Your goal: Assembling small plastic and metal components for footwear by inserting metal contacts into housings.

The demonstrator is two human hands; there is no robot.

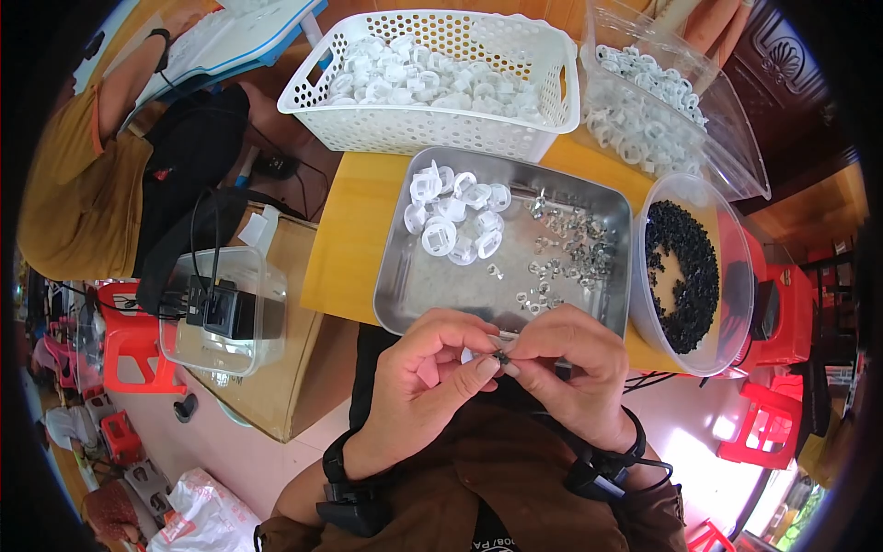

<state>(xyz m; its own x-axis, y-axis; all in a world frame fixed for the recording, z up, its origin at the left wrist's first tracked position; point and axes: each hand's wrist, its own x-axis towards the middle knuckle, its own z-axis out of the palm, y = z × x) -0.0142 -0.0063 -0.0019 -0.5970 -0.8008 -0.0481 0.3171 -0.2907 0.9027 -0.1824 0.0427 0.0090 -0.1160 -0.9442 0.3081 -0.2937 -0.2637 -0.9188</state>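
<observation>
Just over the near edge of a metal tray (414, 276), my left hand (432, 373) and my right hand (575, 359) meet fingertip to fingertip. Both pinch a small dark piece (501, 357), too tiny to make out in detail. A bit of white plastic (467, 354) shows between my left fingers, mostly hidden by them. In the tray's far left part lies a heap of round white plastic pieces (440, 236) with square openings. Many small shiny metal pieces (579, 248) are scattered across its right side.
Beyond the tray stands a white perforated basket (432, 129) of white plastic parts. A clear bin (644, 120) of similar parts is at far right. Right of the tray, a round clear tub (648, 304) holds small black pieces. Another person (83, 202) sits at left, near a clear box (262, 340).
</observation>
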